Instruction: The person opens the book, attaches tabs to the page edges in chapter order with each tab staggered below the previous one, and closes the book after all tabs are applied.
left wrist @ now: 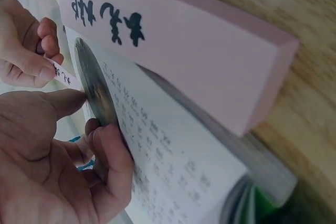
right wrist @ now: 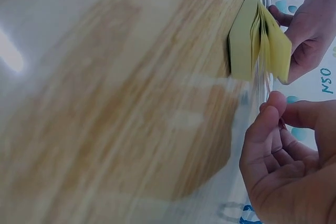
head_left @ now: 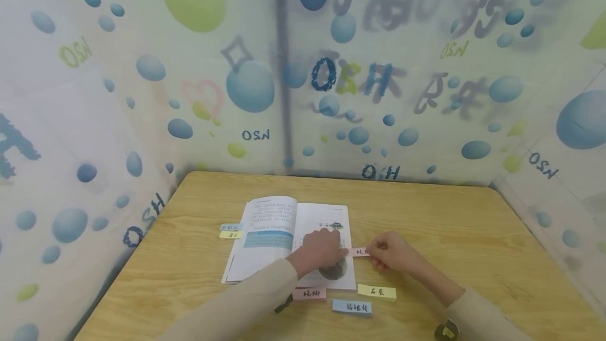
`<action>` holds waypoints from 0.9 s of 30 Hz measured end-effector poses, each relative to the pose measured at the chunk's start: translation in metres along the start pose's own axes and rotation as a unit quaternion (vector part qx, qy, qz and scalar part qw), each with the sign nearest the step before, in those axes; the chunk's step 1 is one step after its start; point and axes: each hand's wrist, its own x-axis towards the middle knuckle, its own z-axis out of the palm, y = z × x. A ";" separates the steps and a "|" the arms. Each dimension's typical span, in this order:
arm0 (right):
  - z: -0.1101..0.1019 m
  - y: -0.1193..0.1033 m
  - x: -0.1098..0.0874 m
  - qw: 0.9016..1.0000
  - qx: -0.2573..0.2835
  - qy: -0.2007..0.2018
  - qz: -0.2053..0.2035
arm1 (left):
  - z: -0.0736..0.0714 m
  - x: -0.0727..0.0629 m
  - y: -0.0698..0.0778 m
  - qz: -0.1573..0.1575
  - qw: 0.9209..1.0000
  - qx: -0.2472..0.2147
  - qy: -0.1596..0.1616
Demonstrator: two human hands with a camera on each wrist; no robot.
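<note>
An open book (head_left: 265,264) lies on the wooden table. Over its right page rests my left hand (head_left: 319,250), several fingers bent and the thumb stretched toward the page's outer edge. A narrow pink sticky note (head_left: 359,252) with dark handwriting sticks out past that edge. My right hand (head_left: 393,251) pinches the note's outer end between thumb and fingers. In the left wrist view, the left thumb (left wrist: 71,102) points at the page edge beside the pink note (left wrist: 64,77). The right wrist view shows the right fingertips (right wrist: 275,100) pressed together; the note is barely visible there.
Near the book's lower edge lie a pink sticky-note pad (head_left: 310,293), a yellow pad (head_left: 377,291) and a blue pad (head_left: 352,307), all handwritten. Blue (head_left: 232,227) and yellow (head_left: 230,235) notes project from the book's left side. A patterned wall covering (head_left: 213,146) rises behind the table.
</note>
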 end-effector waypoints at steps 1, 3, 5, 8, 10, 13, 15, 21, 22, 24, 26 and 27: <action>0.000 0.001 0.000 1.000 -0.002 -0.001 0.000 | 0.000 0.000 0.000 0.000 1.000 0.000 -0.001; -0.001 0.002 0.001 1.000 -0.009 -0.003 -0.002 | -0.001 -0.001 -0.001 0.000 1.000 -0.002 -0.001; -0.003 0.002 0.002 1.000 -0.018 -0.005 0.000 | 0.000 -0.001 -0.002 -0.001 1.000 -0.007 0.000; -0.007 0.000 0.004 0.999 -0.035 -0.006 0.004 | 0.000 -0.003 -0.005 -0.002 1.000 -0.018 0.002; -0.009 -0.002 0.006 0.999 -0.044 -0.006 0.006 | 0.001 -0.005 -0.007 0.004 1.000 -0.024 0.002; -0.012 -0.002 0.008 0.998 -0.058 -0.007 0.001 | 0.001 -0.009 -0.012 0.028 0.999 -0.023 0.004; -0.014 -0.003 0.009 0.998 -0.070 -0.009 -0.004 | 0.000 -0.013 -0.017 0.050 0.999 -0.016 0.007; -0.019 -0.007 0.011 0.990 -0.125 0.015 -0.059 | -0.005 -0.031 -0.042 0.121 0.992 0.021 0.019; -0.021 -0.008 0.011 0.988 -0.133 0.023 -0.070 | -0.006 -0.034 -0.046 0.132 0.991 0.028 0.019; -0.023 -0.011 0.011 0.985 -0.140 0.036 -0.090 | -0.010 -0.042 -0.054 0.145 0.989 0.033 0.012; -0.023 -0.015 0.010 0.983 -0.144 0.046 -0.104 | -0.011 -0.048 -0.061 0.155 0.987 0.044 0.010; -0.023 -0.018 0.009 0.982 -0.144 0.048 -0.114 | -0.012 -0.051 -0.064 0.158 0.986 0.048 0.009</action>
